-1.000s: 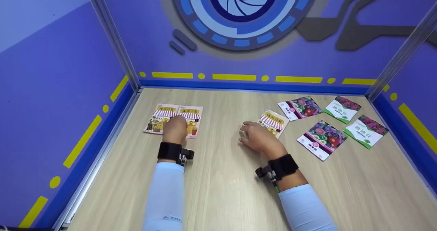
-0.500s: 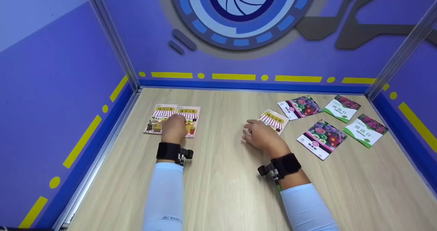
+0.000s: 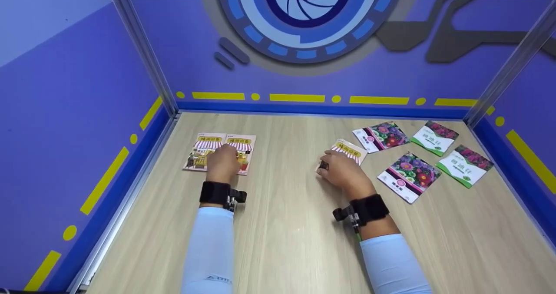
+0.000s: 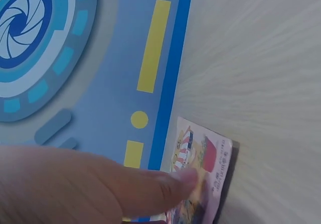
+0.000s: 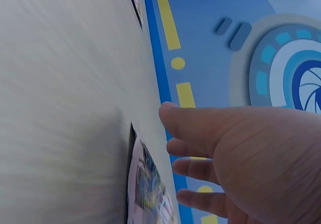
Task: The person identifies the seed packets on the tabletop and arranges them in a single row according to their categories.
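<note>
Your left hand (image 3: 223,163) was down on two awning-print packets lying side by side on the counter (image 3: 278,229): the left-hand packet (image 3: 200,157) and the right-hand packet (image 3: 243,143). Your left thumb (image 4: 165,189) lay across the face of the right-hand one – but your other fingers were hidden, so I couldn't tell whether they grasped it. Your right hand (image 3: 345,172) was over the lower part of a third awning-print packet (image 3: 352,151), its fingers released and loosely bent, holding nothing. That packet lay tilted, just beside the upper pink-banded flower packet (image 3: 384,137). The lower pink-banded flower packet (image 3: 409,176) and two white-and-green flower packets (image 3: 465,167) lay farther right – all of them picture side up.
</note>
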A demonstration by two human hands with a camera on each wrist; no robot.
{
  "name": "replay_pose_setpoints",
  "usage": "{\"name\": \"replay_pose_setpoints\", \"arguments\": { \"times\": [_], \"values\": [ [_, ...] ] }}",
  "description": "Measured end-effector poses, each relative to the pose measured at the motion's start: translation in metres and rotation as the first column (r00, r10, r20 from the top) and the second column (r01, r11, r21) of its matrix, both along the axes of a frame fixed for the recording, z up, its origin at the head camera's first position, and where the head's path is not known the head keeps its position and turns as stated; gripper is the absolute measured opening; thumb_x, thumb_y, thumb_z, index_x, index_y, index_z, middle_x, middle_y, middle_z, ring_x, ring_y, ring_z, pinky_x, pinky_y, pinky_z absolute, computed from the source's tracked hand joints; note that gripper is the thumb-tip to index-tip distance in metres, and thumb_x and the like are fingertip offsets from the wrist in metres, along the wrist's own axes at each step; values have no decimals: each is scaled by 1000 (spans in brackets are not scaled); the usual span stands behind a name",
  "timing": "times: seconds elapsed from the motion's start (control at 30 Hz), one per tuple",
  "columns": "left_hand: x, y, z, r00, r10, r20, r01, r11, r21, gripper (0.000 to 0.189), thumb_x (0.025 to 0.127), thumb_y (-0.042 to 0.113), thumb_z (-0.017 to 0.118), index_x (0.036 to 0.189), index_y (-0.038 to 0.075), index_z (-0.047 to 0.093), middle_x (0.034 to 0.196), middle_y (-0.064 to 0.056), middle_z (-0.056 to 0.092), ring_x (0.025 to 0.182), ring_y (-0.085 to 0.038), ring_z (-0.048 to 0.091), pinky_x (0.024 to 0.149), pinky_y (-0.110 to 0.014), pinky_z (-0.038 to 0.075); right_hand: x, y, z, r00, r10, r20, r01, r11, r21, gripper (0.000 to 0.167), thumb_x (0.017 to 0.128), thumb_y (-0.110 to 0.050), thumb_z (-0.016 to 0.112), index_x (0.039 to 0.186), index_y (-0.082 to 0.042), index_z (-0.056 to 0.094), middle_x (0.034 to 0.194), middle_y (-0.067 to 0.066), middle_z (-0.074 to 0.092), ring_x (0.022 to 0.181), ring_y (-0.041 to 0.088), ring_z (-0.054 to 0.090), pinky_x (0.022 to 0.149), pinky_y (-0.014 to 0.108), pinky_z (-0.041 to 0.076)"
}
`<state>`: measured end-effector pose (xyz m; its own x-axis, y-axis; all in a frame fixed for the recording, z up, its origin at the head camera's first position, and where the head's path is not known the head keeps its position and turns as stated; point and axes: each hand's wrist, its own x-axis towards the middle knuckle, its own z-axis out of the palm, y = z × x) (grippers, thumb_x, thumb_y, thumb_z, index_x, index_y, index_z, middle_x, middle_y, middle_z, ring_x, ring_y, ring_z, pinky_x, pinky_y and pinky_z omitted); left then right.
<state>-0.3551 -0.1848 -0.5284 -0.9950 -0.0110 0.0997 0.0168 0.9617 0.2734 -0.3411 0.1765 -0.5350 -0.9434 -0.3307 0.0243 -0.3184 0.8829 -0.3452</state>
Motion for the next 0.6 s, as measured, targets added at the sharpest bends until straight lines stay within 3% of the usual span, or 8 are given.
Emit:
{"name": "replay_pose_setpoints", "arguments": {
  "times": [0.17,0.37,0.6],
  "values": [
    [-7,20,1,999,-54,-4,54,997,54,24,88,31,77,104,13,76,102,-6,71,93,-31,67,82,-49,50,-1,20,2,996,-59,-60,63,996,67,38,90,-33,73,116,-5,70,117,19,66,105,41,63,86,61,50],
    [0,62,-2,983,-184,-8,184,979,84,39,90,37,75,121,14,72,120,-2,65,108,-28,63,94,-44,49,-1,43,10,989,-138,51,137,990,31,33,84,-25,77,110,-6,71,108,17,65,88,34,60,74,55,51],
    [12,106,0,929,-368,32,369,930,-5,42,91,43,72,122,14,72,116,-2,68,106,-27,65,92,-49,49,-1,53,7,986,-142,89,137,989,54,35,79,-25,81,105,-5,70,101,19,60,87,34,55,73,51,49]
  ]
}}
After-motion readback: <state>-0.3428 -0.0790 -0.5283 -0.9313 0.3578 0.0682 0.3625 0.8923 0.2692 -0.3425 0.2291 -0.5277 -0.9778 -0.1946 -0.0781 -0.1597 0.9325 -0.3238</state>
